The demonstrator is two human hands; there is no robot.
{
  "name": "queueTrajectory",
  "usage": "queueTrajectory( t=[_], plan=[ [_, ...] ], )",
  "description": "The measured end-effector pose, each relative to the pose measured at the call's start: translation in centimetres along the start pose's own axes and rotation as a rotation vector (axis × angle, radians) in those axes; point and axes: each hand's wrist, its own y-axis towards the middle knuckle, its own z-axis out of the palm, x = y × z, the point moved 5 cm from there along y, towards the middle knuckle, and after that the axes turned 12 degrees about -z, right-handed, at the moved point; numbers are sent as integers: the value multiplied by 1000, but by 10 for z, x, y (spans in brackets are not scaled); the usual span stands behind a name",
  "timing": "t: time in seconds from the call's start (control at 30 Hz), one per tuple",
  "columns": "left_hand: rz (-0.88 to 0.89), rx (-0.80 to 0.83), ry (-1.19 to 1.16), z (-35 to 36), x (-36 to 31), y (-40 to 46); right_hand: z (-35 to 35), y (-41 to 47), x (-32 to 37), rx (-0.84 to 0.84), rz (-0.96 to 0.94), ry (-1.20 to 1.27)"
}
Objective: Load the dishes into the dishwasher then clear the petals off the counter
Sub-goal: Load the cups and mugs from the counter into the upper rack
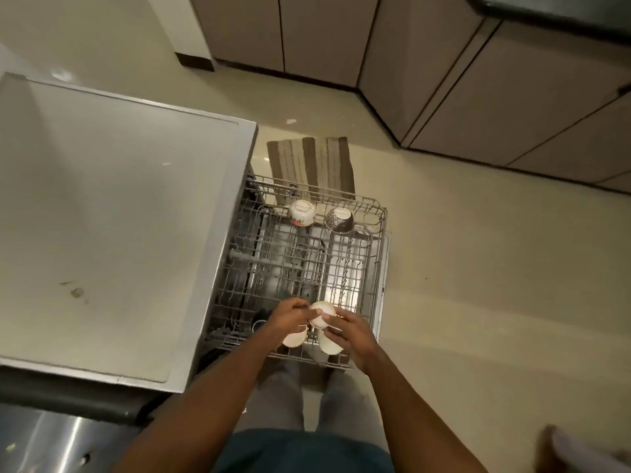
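Gripping white cup over rack: left hand, right hand; no writing readable.

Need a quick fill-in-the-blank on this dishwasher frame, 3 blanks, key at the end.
1. Both hands, left hand and right hand, hold one white ____ over the near end of the rack.
2. At the far end of the rack, the floral cup and the dark patterned cup both sit ____ down.
3. Beyond the rack, a striped ____ lies on the floor.

Missing words: cup; upside; mat
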Motion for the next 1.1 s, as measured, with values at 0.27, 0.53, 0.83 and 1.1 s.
queueTrajectory(
  t=[0.27, 0.53, 0.83, 1.1],
  plan=[
    [-70, 127, 172, 20, -11, 62, -36, 41, -30, -190, -33, 41],
    [-114, 132, 139, 31, -2, 135, -69, 111, -43, -195, -28, 11],
    [-146, 91, 97, 25, 1, 186, -85, 169, -70, -163, -48, -119],
    [-112, 44, 158, 37, 5, 201, -97, 181, -82, -217, -81, -81]
  ],
)
